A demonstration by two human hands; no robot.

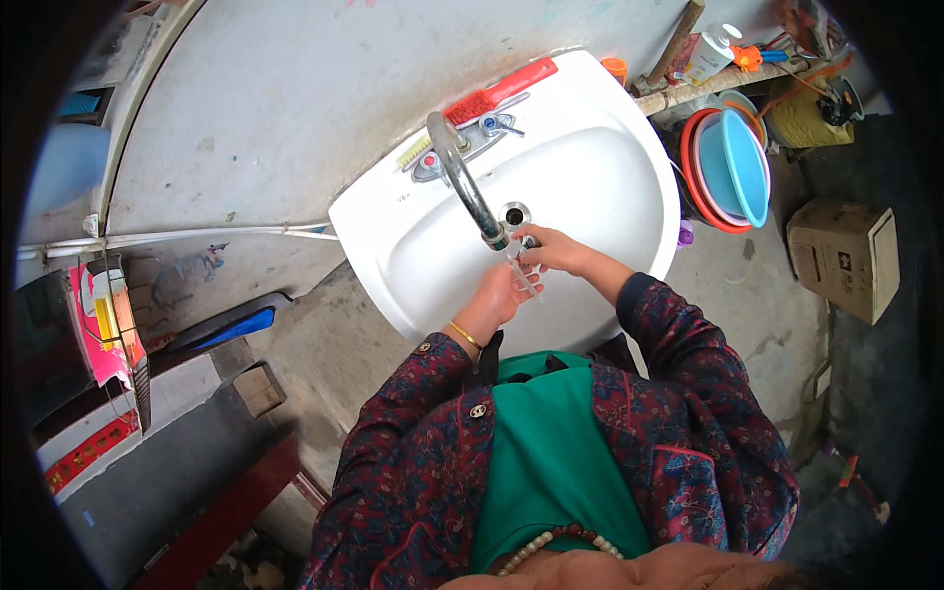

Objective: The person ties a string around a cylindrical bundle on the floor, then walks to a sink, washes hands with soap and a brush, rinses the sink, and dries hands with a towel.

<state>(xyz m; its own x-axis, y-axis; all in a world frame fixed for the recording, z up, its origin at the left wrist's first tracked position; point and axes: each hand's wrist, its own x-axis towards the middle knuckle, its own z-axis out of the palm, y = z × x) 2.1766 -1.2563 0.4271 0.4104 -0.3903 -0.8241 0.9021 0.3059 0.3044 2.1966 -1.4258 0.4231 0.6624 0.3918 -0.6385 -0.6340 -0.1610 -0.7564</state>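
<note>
Both my hands are together over the white sink [619, 169], just below the mouth of the curved metal faucet [472, 195]. My left hand [499, 295], with a gold bangle at the wrist, is palm up with a small clear object [524, 279] lying across its fingers. What this object is, I cannot tell; it may be wet or under running water. My right hand [554, 249] reaches in from the right, its fingertips on the upper end of the same clear object. Near the fingers sits the drain [514, 214].
Behind the faucet lie a red brush [501, 92] and a pale-bristled brush [414, 150]. Nested basins [726, 169] stand right of the sink, below a shelf with a pump bottle [706, 57]. A cardboard box [841, 254] stands farther right. White pipes [221, 234] run along the left wall.
</note>
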